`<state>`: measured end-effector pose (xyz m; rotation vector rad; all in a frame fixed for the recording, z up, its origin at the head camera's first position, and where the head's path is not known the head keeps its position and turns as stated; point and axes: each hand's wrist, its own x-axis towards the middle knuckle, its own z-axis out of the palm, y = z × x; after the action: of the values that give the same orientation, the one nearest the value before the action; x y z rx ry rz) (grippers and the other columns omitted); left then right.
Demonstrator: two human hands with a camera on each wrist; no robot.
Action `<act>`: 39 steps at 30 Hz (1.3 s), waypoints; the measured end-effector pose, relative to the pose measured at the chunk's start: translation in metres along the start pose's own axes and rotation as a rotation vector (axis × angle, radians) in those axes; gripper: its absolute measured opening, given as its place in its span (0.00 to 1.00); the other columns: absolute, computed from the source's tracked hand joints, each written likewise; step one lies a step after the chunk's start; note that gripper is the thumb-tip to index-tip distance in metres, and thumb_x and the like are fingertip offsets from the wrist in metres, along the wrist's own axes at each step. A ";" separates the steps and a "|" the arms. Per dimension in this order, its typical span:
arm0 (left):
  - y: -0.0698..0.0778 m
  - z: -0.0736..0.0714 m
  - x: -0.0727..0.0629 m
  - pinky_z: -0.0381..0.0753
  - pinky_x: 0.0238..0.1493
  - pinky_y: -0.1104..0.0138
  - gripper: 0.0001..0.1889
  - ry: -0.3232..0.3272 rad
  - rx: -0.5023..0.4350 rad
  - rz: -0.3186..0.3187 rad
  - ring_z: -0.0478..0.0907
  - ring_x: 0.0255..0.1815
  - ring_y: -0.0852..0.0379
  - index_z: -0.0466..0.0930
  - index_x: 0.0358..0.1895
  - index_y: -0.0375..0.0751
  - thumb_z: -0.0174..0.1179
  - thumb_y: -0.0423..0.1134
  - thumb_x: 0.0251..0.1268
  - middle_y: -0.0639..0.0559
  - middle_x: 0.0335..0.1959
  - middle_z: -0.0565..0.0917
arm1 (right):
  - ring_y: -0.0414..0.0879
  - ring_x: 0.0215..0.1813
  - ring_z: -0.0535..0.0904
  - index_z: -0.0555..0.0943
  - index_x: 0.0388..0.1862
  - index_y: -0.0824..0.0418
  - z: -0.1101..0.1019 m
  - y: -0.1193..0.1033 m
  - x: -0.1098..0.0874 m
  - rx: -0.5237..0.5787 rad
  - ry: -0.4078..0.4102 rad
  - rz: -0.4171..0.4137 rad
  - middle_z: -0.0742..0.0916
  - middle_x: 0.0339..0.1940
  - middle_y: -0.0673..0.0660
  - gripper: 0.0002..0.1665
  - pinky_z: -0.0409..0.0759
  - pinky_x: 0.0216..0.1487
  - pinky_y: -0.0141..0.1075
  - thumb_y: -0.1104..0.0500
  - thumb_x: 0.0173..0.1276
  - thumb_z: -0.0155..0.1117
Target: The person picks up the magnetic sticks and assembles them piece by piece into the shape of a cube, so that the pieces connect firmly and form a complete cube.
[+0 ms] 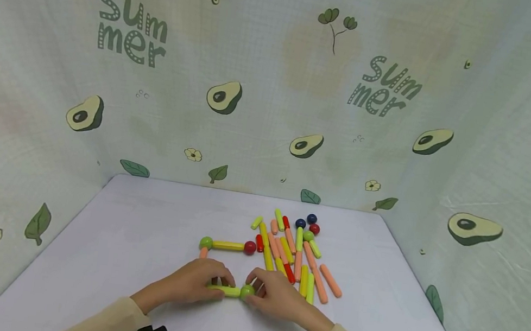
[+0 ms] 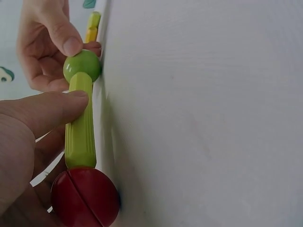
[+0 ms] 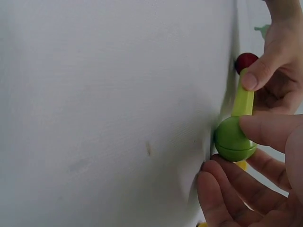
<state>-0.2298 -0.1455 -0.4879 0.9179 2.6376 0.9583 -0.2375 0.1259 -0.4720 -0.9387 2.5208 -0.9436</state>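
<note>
The left hand [image 1: 195, 284] is pinching one lime rod [image 1: 230, 291], near center, that is joining one red ball [image 2: 85, 198] and one green ball [image 1: 247, 293]; the right hand [image 1: 278, 296] is gripping that green ball. Farther, one yellow rod [image 1: 228, 246] is linking two balls [image 1: 249, 248]. Right, four balls [image 1: 312, 219] are lying by loose rods [image 1: 330, 280] on the white table [image 1: 141, 217]; printed cloth [image 1: 259, 50] is hanging beyond.

The left hand [image 2: 21, 137] grips a lime rod [image 2: 79, 137] joining 2 balls [image 2: 92, 196].
</note>
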 end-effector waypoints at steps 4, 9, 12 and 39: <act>0.002 0.000 0.000 0.81 0.46 0.70 0.12 -0.003 0.010 -0.012 0.78 0.42 0.72 0.89 0.51 0.64 0.74 0.42 0.68 0.75 0.44 0.85 | 0.32 0.34 0.79 0.84 0.51 0.52 0.001 0.000 0.001 -0.012 0.001 -0.001 0.88 0.38 0.42 0.13 0.81 0.40 0.28 0.53 0.72 0.75; 0.003 -0.001 -0.001 0.81 0.46 0.69 0.13 0.004 0.019 -0.013 0.77 0.42 0.72 0.89 0.51 0.64 0.75 0.41 0.67 0.75 0.44 0.84 | 0.33 0.34 0.79 0.84 0.51 0.52 0.001 0.000 0.001 -0.023 0.002 -0.009 0.88 0.39 0.44 0.13 0.81 0.40 0.28 0.53 0.72 0.75; 0.003 0.000 -0.002 0.80 0.46 0.69 0.13 0.005 0.020 -0.017 0.77 0.42 0.72 0.89 0.50 0.64 0.75 0.42 0.67 0.75 0.44 0.84 | 0.33 0.34 0.78 0.84 0.52 0.53 0.001 -0.001 0.001 -0.029 0.004 -0.007 0.88 0.39 0.44 0.13 0.81 0.39 0.28 0.53 0.72 0.75; -0.003 0.002 -0.005 0.80 0.43 0.71 0.11 0.059 0.079 0.016 0.77 0.40 0.72 0.90 0.48 0.62 0.76 0.42 0.66 0.75 0.42 0.85 | 0.42 0.32 0.75 0.86 0.59 0.66 -0.037 0.025 0.033 -0.264 0.292 0.104 0.85 0.34 0.51 0.19 0.77 0.34 0.31 0.62 0.72 0.72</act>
<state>-0.2267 -0.1492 -0.4920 0.9426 2.7396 0.9048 -0.2914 0.1363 -0.4626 -0.7759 2.9654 -0.7774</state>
